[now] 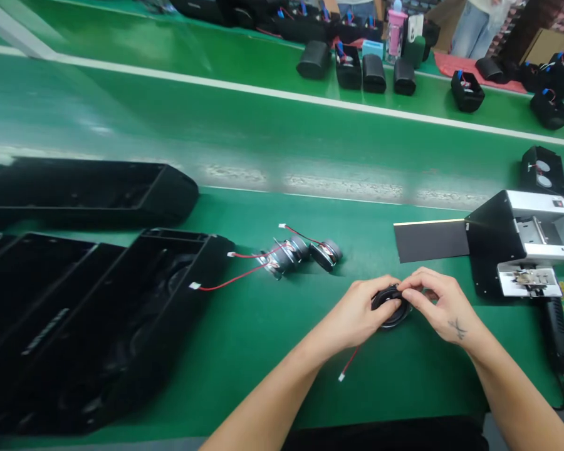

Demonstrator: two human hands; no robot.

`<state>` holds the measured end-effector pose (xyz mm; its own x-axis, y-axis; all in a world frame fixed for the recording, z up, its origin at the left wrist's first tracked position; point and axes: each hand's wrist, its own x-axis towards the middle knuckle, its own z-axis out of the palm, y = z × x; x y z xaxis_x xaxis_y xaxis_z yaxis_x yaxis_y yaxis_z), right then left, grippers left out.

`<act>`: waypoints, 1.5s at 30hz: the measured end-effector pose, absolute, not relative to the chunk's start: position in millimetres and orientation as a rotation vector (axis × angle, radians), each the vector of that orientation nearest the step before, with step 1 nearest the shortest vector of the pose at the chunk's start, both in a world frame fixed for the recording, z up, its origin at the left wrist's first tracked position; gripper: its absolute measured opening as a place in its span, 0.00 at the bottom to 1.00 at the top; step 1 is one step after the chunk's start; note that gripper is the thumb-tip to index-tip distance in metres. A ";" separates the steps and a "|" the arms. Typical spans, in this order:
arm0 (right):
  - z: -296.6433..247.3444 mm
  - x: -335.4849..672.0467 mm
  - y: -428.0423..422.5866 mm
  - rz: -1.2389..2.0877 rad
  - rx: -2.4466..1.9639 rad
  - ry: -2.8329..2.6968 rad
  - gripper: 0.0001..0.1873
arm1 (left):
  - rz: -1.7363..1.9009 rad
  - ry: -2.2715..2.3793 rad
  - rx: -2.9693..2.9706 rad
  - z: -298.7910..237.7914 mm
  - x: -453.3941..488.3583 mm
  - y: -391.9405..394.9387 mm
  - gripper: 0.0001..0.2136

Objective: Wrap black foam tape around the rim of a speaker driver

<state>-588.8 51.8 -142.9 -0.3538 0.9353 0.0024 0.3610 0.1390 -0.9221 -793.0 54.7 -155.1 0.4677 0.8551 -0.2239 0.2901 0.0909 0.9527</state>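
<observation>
My left hand [357,313] is closed around the side of a small round black speaker driver [395,321], holding it just above the green bench. A red wire with a white plug [341,377] trails from beneath that hand. My right hand [439,304] pinches at the driver's upper right rim, thumb and forefinger together; anything thin between those fingertips is too small to make out. Beyond my left hand lie more loose speaker drivers, a single one [328,254] and a cluster [286,254], with red wires and white plugs.
Large black speaker cabinets [183,300] fill the left side. A dark flat sheet [431,241] lies beside a black and silver machine [498,244] on the right, with a black-handled tool [559,338] below. Across the green conveyor stand small black housings [373,74], a pink bottle [395,34] and a person [472,28].
</observation>
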 end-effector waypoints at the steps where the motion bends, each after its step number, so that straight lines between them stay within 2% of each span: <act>1: -142.9 -589.2 50.8 1.197 -1.236 -1.800 0.08 | 0.570 1.063 1.460 -154.9 -792.0 54.3 0.11; 20: -143.5 -594.2 48.3 1.086 -1.236 -1.786 0.04 | 0.558 1.083 1.417 -146.5 -786.4 51.7 0.11; 45: -143.1 -601.8 46.4 0.978 -1.276 -1.779 0.05 | 0.518 1.092 1.466 -143.0 -788.6 50.2 0.12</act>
<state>-601.8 46.4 -143.1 -0.2445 0.9615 0.1257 0.4093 0.2198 -0.8855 -788.6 50.2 -143.0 0.4645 0.8449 -0.2654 0.3291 0.1135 0.9375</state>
